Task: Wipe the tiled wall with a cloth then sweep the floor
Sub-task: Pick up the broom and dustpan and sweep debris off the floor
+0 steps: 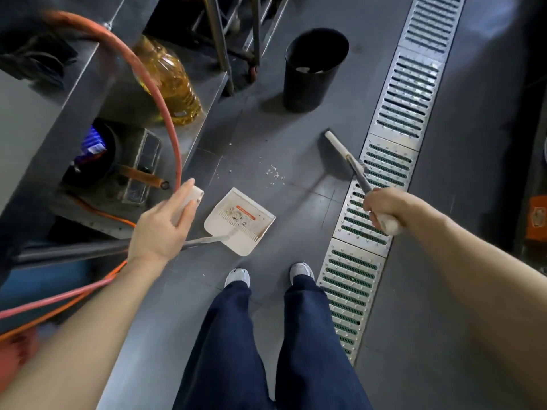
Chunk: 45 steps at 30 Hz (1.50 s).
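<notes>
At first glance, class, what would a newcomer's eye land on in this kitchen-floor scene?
Probably the white dustpan on the grey floor at centre, already holding crumbs, its long handle gripped by the left hand. To its right, the right hand holds a broom whose head rests beside the metal drain grate, with scattered crumbs between broom and pan. The black bin stands beyond.

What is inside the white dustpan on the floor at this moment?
The dustpan holds a small scatter of light crumbs and dark specks near its orange label. The pan's handle shaft crosses its near edge, hiding a thin strip of the tray.
</notes>
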Available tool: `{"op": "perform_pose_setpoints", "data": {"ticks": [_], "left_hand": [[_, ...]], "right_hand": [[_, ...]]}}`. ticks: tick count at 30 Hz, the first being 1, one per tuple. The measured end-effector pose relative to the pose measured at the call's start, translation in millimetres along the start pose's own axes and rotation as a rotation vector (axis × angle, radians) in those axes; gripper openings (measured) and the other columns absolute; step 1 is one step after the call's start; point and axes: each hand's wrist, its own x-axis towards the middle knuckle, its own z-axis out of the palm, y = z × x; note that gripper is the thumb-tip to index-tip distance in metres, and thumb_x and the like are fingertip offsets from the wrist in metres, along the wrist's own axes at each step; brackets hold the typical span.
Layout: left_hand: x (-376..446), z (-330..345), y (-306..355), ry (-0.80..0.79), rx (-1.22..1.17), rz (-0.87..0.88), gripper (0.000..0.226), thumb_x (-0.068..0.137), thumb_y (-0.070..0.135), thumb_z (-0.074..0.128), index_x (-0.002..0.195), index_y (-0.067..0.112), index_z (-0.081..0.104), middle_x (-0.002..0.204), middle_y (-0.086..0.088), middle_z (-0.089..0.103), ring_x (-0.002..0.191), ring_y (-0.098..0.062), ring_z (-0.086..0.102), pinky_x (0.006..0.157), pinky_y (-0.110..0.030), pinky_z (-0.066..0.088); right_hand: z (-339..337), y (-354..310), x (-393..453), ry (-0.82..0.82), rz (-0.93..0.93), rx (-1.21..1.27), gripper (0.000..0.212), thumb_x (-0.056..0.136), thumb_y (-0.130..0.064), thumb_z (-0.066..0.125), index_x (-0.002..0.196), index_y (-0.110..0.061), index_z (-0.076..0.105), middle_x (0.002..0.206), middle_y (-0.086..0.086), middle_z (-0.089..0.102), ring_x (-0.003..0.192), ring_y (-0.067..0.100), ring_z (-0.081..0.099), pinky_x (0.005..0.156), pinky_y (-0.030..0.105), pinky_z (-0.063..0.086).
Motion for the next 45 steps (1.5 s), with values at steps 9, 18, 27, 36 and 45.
{"op": "perform_pose_setpoints", "data": {"ticks": [9, 18, 27, 36, 45], "left_hand": [[-34.0, 26.5, 35.1, 0.177, -0.073, -0.104, 0.039, 0.093, 0.034, 0.052, 0.131, 0.029, 0.052, 0.113, -0.017, 0.066, 0.103, -0.04, 0.059, 0.086, -0.049, 0.047], [-78.7, 36.6, 51.4, 0.271, -0.207, -0.237, 0.038, 0.093, 0.036, 0.051, 0.131, 0.038, 0.05, 0.116, -0.009, 0.065, 0.097, -0.039, 0.061, 0.078, -0.042, 0.049], [-135.7, 32.7, 39.4, 0.458, -0.423, -0.54, 0.033, 0.093, 0.035, 0.052, 0.125, 0.043, 0.054, 0.06, 0.013, 0.051, 0.05, -0.022, 0.046, 0.049, -0.018, 0.043], [-196.3, 35.8, 11.5, 0.488, -0.413, -0.642, 0.031, 0.092, 0.043, 0.048, 0.122, 0.045, 0.054, 0.065, 0.015, 0.057, 0.033, -0.007, 0.04, 0.044, -0.017, 0.042], [-266.4, 42.3, -19.4, 0.548, -0.312, -0.614, 0.035, 0.094, 0.029, 0.05, 0.128, 0.032, 0.055, 0.058, -0.008, 0.037, 0.051, -0.012, 0.035, 0.053, -0.019, 0.034]], "right_hand": [[29.6, 14.7, -15.8, -0.291, -0.115, 0.154, 0.024, 0.085, 0.002, 0.042, 0.063, -0.007, 0.042, 0.06, 0.009, 0.045, 0.035, 0.011, 0.048, 0.044, 0.022, 0.043], [18.6, -19.4, -29.8, -0.263, -0.274, 0.006, 0.022, 0.069, -0.002, 0.048, 0.047, -0.008, 0.051, 0.045, 0.01, 0.049, 0.051, 0.022, 0.045, 0.057, 0.034, 0.035], [43.7, -95.4, -1.1, -0.165, -0.43, -0.411, 0.027, 0.085, -0.007, 0.045, 0.059, -0.004, 0.05, 0.037, 0.009, 0.051, 0.046, 0.026, 0.046, 0.051, 0.027, 0.038], [92.6, -58.3, -5.2, -0.297, -0.453, -0.797, 0.007, 0.085, -0.005, 0.046, 0.084, -0.005, 0.053, 0.058, 0.012, 0.056, 0.053, 0.025, 0.05, 0.056, 0.031, 0.042], [101.6, 13.4, -49.9, -0.297, -0.432, -0.849, 0.048, 0.087, -0.004, 0.041, 0.135, -0.01, 0.036, 0.057, 0.009, 0.053, 0.049, 0.021, 0.05, 0.049, 0.028, 0.044]]}}
